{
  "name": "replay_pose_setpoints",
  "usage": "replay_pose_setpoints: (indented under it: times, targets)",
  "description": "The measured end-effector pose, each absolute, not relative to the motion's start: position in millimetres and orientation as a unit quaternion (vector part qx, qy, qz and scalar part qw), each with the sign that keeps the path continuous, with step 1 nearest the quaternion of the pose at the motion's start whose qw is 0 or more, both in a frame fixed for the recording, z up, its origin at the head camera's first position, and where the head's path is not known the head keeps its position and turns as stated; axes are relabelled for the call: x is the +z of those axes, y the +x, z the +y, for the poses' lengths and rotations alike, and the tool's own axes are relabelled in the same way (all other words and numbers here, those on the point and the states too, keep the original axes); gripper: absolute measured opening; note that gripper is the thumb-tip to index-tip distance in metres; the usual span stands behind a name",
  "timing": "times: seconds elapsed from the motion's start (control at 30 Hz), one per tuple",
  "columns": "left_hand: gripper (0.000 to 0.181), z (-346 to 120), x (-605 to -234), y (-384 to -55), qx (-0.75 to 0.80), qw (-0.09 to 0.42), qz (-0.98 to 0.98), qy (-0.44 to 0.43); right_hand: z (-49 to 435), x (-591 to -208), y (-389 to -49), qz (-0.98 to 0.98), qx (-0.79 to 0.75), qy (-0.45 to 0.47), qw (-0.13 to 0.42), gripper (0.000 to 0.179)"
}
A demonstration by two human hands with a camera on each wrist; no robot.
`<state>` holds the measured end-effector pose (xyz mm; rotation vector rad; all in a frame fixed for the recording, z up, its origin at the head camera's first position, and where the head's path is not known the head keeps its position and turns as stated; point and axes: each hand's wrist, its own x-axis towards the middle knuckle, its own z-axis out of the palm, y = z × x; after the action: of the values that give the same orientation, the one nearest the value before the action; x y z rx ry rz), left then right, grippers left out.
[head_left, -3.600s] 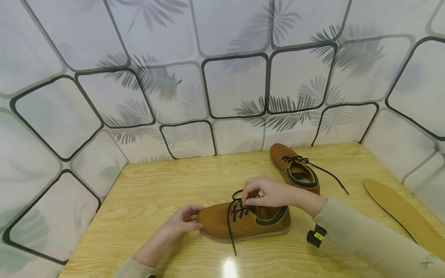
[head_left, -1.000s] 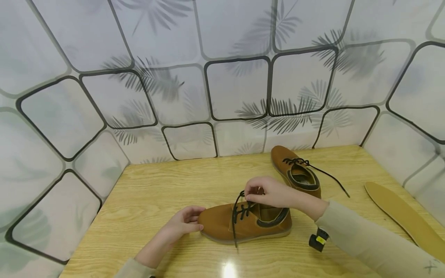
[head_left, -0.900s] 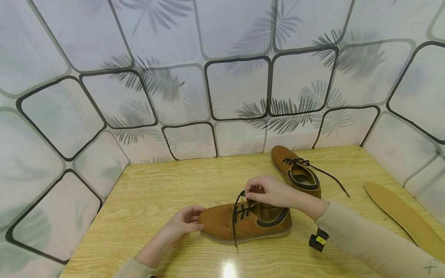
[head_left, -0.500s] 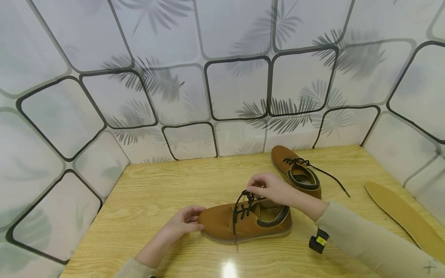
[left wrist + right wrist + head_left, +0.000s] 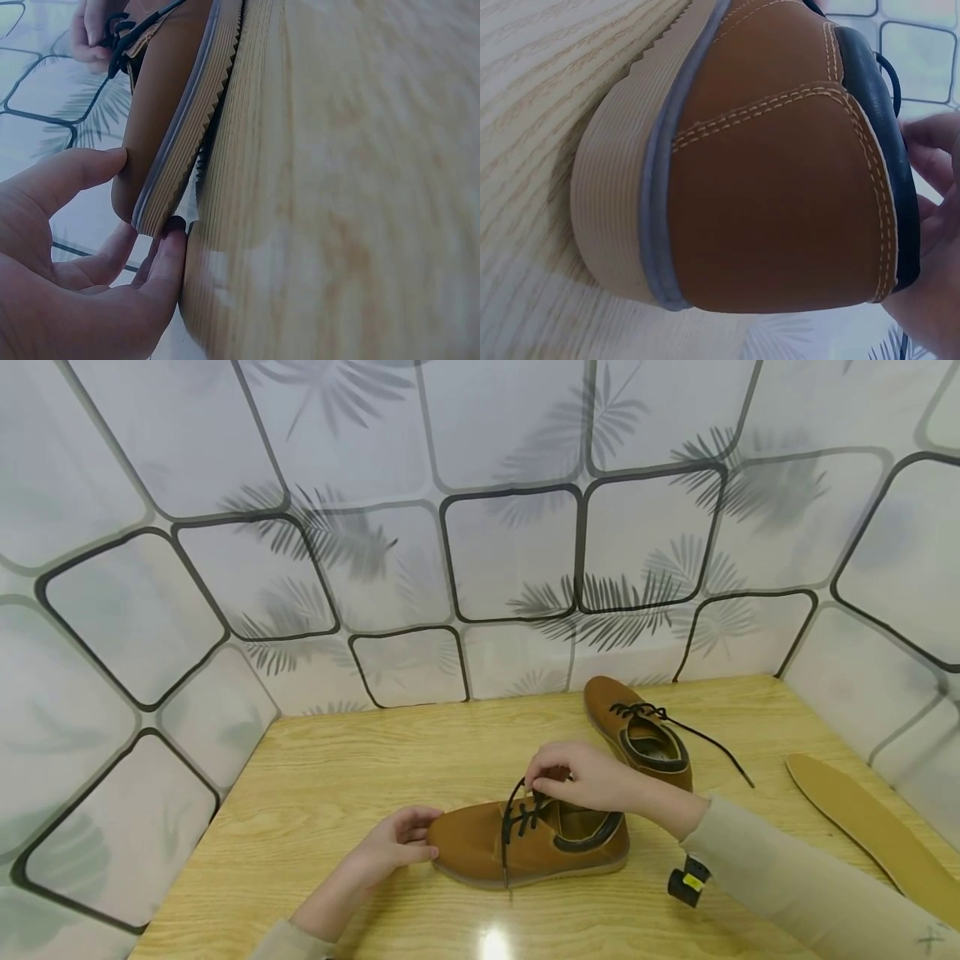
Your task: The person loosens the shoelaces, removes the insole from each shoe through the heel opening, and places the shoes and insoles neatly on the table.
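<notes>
A brown leather shoe (image 5: 480, 839) with black laces and a dark padded collar sits upright on the table, toe to the left. My left hand (image 5: 393, 842) grips its toe; the left wrist view shows the thumb on the upper and fingertips under the sole's front edge. Over the shoe's throat, my right hand (image 5: 573, 774) pinches the black shoelace (image 5: 516, 793) between thumb and bent fingers; what lies inside the pinch is partly hidden. One lace end hangs down the near side. In the right wrist view the shoe's heel (image 5: 780, 202) hides much of that hand.
A second brown shoe (image 5: 606, 700) stands behind the right hand, its lace trailing right. A tan insole (image 5: 862, 810) lies at the table's right side. Patterned curtain (image 5: 510, 552) walls enclose the wooden table (image 5: 330, 760).
The right hand rose slightly with the lace about half a second ago, and is now a little lower and further left. The left hand and shoe have stayed nearly still.
</notes>
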<state>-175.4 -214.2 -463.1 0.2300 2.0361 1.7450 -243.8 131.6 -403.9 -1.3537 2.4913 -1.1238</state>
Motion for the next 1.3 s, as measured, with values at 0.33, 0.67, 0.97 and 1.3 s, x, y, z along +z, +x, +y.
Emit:
replay_pose_setpoints:
  times: [0.33, 0.67, 0.97, 1.3]
  targets:
    - [0.061, -214.3, -464.2, -175.4, 0.628, 0.223, 0.741, 0.081, 130.9, -403.2, -244.3, 0.822, -0.358, -0.437, 0.067, 0.007]
    - [0.061, -214.4, -464.4, -176.2, 0.632, 0.224, 0.737, 0.082, 132.2, -408.1, -246.9, 0.818, -0.438, -0.356, 0.106, 0.008]
    - [0.061, -214.0, -463.2, -175.9, 0.628, 0.221, 0.741, 0.086, 133.4, -409.2, -248.0, 0.825, -0.469, -0.304, 0.084, 0.007]
    - [0.061, -213.3, -463.0, -175.9, 0.629, 0.222, 0.74, 0.085, 132.4, -411.9, -247.7, 0.822, -0.423, -0.376, 0.063, 0.007]
